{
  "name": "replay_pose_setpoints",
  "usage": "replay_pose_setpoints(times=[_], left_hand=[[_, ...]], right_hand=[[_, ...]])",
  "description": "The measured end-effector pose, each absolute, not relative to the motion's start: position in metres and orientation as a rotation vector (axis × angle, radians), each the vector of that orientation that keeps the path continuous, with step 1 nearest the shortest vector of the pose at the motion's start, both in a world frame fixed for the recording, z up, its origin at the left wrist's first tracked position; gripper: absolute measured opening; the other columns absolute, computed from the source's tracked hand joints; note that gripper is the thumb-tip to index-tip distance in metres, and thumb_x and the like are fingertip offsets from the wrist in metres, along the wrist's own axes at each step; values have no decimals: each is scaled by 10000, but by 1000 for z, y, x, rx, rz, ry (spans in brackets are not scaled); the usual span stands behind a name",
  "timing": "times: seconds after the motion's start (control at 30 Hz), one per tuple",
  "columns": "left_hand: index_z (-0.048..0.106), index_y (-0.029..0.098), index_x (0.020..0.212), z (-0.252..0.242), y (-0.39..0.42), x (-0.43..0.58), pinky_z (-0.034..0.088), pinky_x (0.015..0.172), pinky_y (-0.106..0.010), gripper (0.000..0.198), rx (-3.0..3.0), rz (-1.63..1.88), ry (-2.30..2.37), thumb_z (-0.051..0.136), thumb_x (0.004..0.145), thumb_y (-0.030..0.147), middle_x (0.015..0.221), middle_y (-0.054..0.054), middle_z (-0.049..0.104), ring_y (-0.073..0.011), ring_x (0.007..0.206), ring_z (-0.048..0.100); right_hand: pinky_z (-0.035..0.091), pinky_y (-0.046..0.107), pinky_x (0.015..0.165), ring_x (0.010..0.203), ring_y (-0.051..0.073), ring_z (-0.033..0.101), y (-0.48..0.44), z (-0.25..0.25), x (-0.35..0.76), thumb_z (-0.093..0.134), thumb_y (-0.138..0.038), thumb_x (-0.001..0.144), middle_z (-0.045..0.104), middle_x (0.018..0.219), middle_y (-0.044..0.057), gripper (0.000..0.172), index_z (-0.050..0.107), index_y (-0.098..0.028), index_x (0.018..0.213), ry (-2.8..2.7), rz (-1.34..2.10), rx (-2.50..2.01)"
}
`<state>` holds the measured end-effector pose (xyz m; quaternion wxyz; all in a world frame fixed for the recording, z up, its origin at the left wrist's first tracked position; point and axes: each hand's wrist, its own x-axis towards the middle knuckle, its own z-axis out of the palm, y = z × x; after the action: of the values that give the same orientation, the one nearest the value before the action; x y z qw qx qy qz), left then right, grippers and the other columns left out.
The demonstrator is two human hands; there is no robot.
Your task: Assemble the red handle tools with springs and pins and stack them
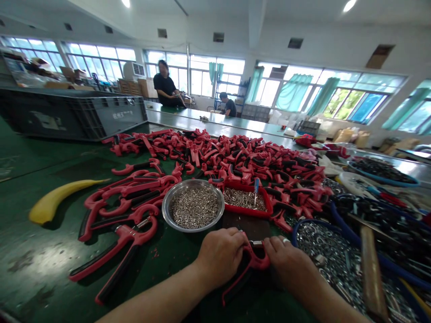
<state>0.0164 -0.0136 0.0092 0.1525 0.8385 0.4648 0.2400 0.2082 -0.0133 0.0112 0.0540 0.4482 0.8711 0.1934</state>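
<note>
since the bowl of small screws and the red tray sit just ahead of the hands, they seem placed for a short reach. the left hand and right hand are both closed on a red-and-black handled tool, gripping its head with the handles trailing toward the near edge of the green bench. a heap of similar tools lies beyond, kept clear of the working spot, and a blue tub of washers sits just beside the right hand.

Green workbench under heaped red tool handles, steel bowl
</note>
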Motion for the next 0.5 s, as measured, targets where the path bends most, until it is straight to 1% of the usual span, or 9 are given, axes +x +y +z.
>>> replay_pose_setpoints(times=[0.1,0.17,0.2,0.27,0.33,0.37,0.43,0.5], left_hand=[[601,231,918,9,-13,16,418,714,-280,198,2332,752,1310,439,814,185,906,-8,628,-174,819,578],[591,245,973,10,-11,16,412,710,-269,219,2192,839,1267,458,809,186,916,3,630,-153,790,570],[576,251,1016,11,-10,16,410,681,-256,244,2090,876,1233,478,801,190,906,10,631,-134,738,560],[522,240,1116,15,-7,17,390,590,-224,351,1844,910,1129,538,769,196,856,15,624,-93,610,510],[440,188,1207,19,-3,18,359,537,-198,504,1576,884,965,601,730,201,787,11,603,-69,556,473],[401,157,1238,21,-1,18,352,536,-188,573,1450,857,872,627,714,202,761,10,589,-63,562,476],[356,115,1262,24,1,17,339,536,-170,661,1241,807,732,670,687,205,714,19,564,-53,573,484],[369,109,1256,26,2,15,310,505,-153,687,1113,778,681,703,663,207,685,33,547,-35,542,464]], right_hand=[[531,326,602,753,263,624,-14,11,217,444,63,643,662,850,138,456,627,-99,1028,2643,599,1342],[528,312,563,726,243,637,-15,11,226,429,27,691,670,866,116,484,584,-138,1119,2679,478,1478],[529,314,571,724,233,642,-15,12,229,422,-18,739,673,882,109,456,562,-153,1152,2726,360,1612],[528,312,637,757,213,646,-18,16,229,418,-165,833,678,917,96,361,549,-172,1169,2865,-18,1946],[512,286,697,804,195,636,-23,22,220,451,-317,852,681,921,69,310,603,-199,1095,3003,-506,2168],[504,271,702,803,187,631,-25,26,213,479,-359,838,683,893,49,289,636,-216,1035,3051,-766,2186],[491,257,683,764,174,620,-28,32,196,525,-382,813,679,831,27,250,679,-229,935,3066,-1232,2126],[484,255,645,721,170,606,-29,35,184,550,-391,799,669,779,26,253,691,-214,914,2979,-1619,2059]])
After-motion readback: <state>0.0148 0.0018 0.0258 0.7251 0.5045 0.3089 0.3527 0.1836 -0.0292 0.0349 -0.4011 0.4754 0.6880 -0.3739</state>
